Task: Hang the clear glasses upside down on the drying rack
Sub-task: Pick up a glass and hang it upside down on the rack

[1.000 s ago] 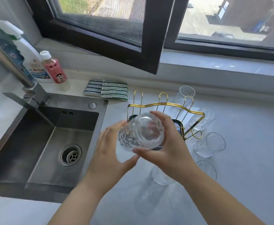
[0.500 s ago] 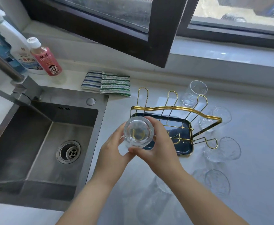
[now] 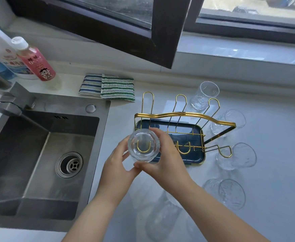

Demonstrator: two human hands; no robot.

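Observation:
A clear glass (image 3: pixel 143 145) is upside down, its base facing me, over the front-left gold prong of the drying rack (image 3: pixel 185 115); the prong's loop shows through the base. My left hand (image 3: pixel 117 165) and my right hand (image 3: pixel 162 158) both grip its sides. The rack has gold wire prongs and a dark blue tray (image 3: pixel 198 137). Several more clear glasses stand around it: one behind the rack (image 3: pixel 204 95), others to the right (image 3: pixel 230 122) (image 3: pixel 237 157) (image 3: pixel 228 193), and one under my right forearm (image 3: pixel 160 217).
A steel sink (image 3: pixel 43 154) with a drain lies to the left, its faucet (image 3: pixel 8 100) at its back-left. A pink bottle (image 3: pixel 36 62) and a white spray bottle (image 3: pixel 1 55) stand behind it. Striped cloths (image 3: pixel 108 88) lie near the open window frame (image 3: pixel 160 46).
The glass was turned base-up and lowered from in front of the rack's middle down to the front-left prong. Both hands stayed on it. The camera tilted downward.

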